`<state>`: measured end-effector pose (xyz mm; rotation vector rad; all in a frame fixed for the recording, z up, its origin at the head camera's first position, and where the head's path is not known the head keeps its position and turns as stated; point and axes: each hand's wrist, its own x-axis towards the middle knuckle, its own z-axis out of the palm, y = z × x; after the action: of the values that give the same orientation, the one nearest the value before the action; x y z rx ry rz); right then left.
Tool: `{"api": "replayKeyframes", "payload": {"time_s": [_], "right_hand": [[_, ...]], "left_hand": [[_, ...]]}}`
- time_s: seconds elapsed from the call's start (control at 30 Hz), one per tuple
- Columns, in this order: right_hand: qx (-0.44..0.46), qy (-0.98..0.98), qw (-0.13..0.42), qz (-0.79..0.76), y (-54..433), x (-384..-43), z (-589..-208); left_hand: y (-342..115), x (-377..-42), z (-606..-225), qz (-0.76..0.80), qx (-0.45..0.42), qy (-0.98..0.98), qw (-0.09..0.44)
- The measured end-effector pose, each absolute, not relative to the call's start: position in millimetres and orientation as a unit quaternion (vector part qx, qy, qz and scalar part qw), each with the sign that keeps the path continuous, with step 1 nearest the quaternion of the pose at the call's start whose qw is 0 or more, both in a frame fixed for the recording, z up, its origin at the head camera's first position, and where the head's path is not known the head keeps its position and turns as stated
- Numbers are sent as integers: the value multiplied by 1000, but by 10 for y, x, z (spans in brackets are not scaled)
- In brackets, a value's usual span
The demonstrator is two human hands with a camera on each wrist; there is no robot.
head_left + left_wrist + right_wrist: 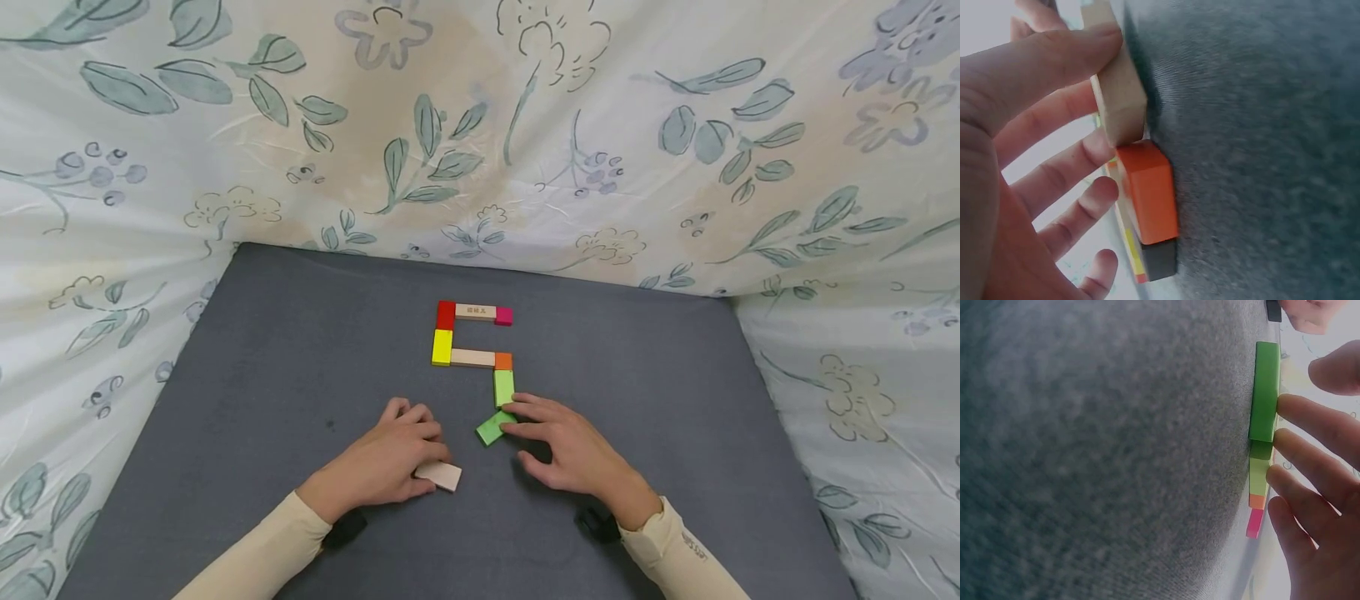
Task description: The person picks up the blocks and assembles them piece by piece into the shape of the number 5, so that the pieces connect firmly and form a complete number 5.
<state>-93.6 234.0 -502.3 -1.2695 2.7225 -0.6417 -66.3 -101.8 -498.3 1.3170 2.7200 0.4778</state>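
My left hand (393, 458) pinches a plain wooden block (441, 475) between thumb and fingers, low over the dark tabletop. Beneath that hand, the left wrist view shows an orange block (1152, 200) and a black block (1160, 259), both hidden from the head view. With fingers extended, my right hand (570, 450) touches a green block (492, 429) lying at a slant. Its upper end is near a light green block (504, 387), which stands in line below a small orange block (503, 361).
Farther back, a wooden block (472, 357), a yellow block (442, 347), a red block (446, 315), a printed wooden block (476, 312) and a magenta block (504, 316) continue the bent row. Floral cloth (480, 150) hangs around the table's back and sides.
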Motion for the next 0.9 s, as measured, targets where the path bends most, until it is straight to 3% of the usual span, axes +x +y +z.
{"api": "replayKeyframes", "payload": {"time_s": [0.9], "right_hand": [[-408, 884, 45, -224, 2333, -922, -5020]], "left_hand": [[-729, -909, -4942, 144, 412, 900, 18]]}}
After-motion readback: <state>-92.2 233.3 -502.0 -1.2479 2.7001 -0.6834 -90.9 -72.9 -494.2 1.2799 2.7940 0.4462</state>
